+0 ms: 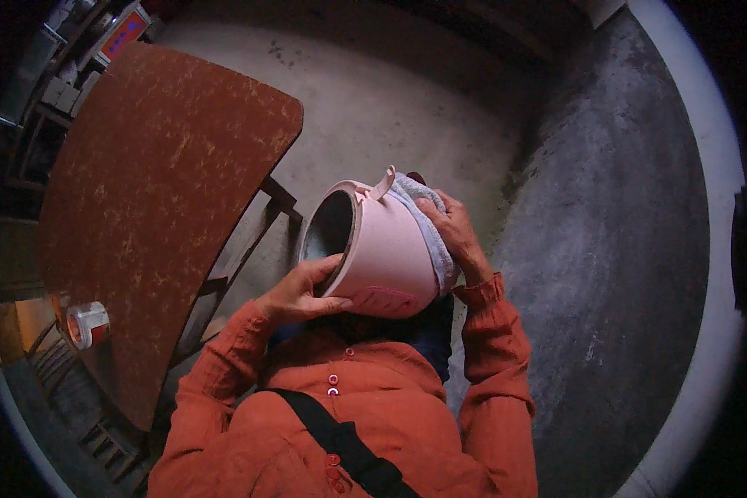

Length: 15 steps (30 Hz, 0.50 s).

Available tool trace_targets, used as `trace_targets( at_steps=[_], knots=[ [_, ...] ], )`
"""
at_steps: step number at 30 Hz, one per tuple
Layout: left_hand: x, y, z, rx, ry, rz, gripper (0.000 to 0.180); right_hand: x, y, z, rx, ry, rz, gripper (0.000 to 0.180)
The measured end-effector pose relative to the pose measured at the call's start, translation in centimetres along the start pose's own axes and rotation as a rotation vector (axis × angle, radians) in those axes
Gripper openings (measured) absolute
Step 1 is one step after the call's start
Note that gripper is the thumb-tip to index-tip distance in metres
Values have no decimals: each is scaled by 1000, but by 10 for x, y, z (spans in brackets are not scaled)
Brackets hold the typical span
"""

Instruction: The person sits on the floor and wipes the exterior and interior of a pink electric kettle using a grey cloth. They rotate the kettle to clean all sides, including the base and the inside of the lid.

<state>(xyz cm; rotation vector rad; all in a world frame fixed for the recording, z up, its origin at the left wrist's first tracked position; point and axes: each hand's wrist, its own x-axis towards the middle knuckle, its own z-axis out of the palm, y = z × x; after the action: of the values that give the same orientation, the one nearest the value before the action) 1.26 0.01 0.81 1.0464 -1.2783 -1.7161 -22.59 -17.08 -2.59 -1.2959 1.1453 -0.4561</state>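
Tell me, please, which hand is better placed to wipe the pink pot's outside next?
Probably the right hand: it holds the pale cloth against the pink pot, while the left hand grips the open rim.

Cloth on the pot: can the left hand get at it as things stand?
Probably not directly: the left hand grips the rim of the pink pot, whose body lies between it and the cloth, under the right hand at the other end.
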Motion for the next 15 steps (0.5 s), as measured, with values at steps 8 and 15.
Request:
trace_targets(
  at_steps=[8,15],
  knots=[
    [20,29,14,-221,276,-128,56,-45,-39,47,-632,279,-720,34],
    [5,23,15,-55,85,-149,55,-9,-44,43,-496,18,-556,40]
  ],
)
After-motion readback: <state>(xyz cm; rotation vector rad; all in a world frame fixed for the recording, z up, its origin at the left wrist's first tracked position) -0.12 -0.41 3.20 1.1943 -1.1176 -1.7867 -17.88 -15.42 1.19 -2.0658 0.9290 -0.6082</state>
